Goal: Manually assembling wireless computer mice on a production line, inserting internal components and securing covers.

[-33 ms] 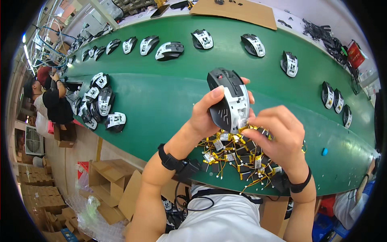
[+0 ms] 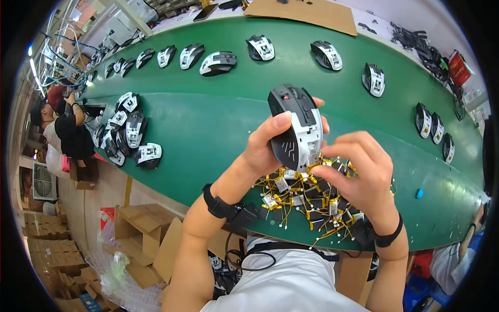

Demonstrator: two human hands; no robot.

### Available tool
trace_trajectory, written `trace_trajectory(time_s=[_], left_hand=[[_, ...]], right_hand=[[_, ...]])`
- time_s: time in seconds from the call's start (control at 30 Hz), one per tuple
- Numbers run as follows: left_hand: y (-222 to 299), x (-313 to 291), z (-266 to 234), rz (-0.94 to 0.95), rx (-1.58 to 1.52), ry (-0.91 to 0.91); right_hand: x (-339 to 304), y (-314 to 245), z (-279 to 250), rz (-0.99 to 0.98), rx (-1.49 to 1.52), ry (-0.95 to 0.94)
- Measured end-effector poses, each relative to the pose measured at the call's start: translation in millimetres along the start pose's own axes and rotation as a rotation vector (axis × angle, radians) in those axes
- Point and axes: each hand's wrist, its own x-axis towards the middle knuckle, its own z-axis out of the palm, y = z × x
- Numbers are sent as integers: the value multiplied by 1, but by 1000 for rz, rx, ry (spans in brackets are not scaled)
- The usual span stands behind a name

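Observation:
My left hand [image 2: 267, 138] is wrapped round a black-and-white computer mouse [image 2: 304, 118] whose rear cover is off, baring the white inner shell. Thumb and fingers grip its two sides, and its rear end points toward me. At that rear end, the thumb and index finger of my right hand [image 2: 358, 169] are closed on a small silver-and-yellow battery [image 2: 314, 157] in the rear opening. My right fingers partly hide it. Below both hands lies a heap of small batteries with thin wires and white plugs [image 2: 297, 200].
Partly assembled mice [image 2: 218, 63] stand spaced along the green bench [image 2: 208, 125]. More mice are piled at the left [image 2: 136, 127]. A blue lump [image 2: 419, 194] lies right. Cardboard [image 2: 301, 14] lies at the back; boxes [image 2: 143, 231] stand on the floor. Other people [image 2: 73, 127] are left and right.
My right index finger has shifted slightly at the mouse's rear end, with finger and thumb a little farther apart. The mouse stays in my left hand, almost unmoved.

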Motion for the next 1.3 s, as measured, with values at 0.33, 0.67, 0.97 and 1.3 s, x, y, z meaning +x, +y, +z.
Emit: trace_trajectory(time_s=[0.33, 0.67, 0.97, 1.3], left_hand=[[-12, -2, 12, 23, -34, 11], [2, -1, 0, 61, 131, 109], [6, 3, 1, -94, 114, 23], [10, 9, -4, 802, 967, -161]], right_hand=[[-1, -1, 8, 70, 24, 103], [-2, 8, -5, -189, -60, -95], [-4, 21, -7, -290, -83, -105], [-7, 13, 5, 924, 1200, -14]])
